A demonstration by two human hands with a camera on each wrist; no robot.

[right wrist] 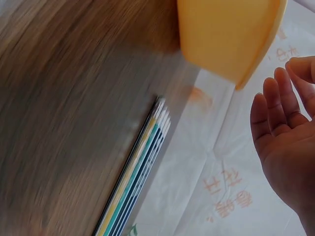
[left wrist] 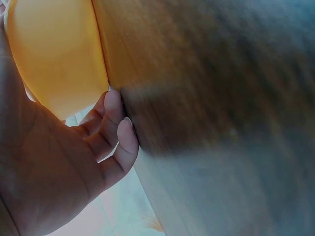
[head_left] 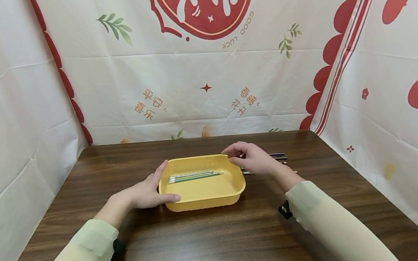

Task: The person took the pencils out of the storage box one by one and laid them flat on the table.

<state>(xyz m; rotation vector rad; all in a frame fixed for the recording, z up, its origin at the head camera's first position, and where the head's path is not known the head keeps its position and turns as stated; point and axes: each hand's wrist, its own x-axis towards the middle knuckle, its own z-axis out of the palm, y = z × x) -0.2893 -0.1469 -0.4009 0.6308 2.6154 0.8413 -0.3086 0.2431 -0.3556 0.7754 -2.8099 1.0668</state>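
Your left hand (head_left: 146, 194) holds one end of the yellow tray (head_left: 202, 203), thumb and fingers spread across it, a few pencils (head_left: 195, 178) lying inside, right of those fingers. Your right hand (head_left: 252, 158) hovers at the opposite end, fingers loosely curved, with more pencils (right wrist: 134, 169) on the worktop (head_left: 215, 243) below.

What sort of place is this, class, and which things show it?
Probably an indoor tabletop workspace, screened off: a dark wood-grained table, printed hanging sheets behind it and at both sides, and a yellow tray with pencils inside.
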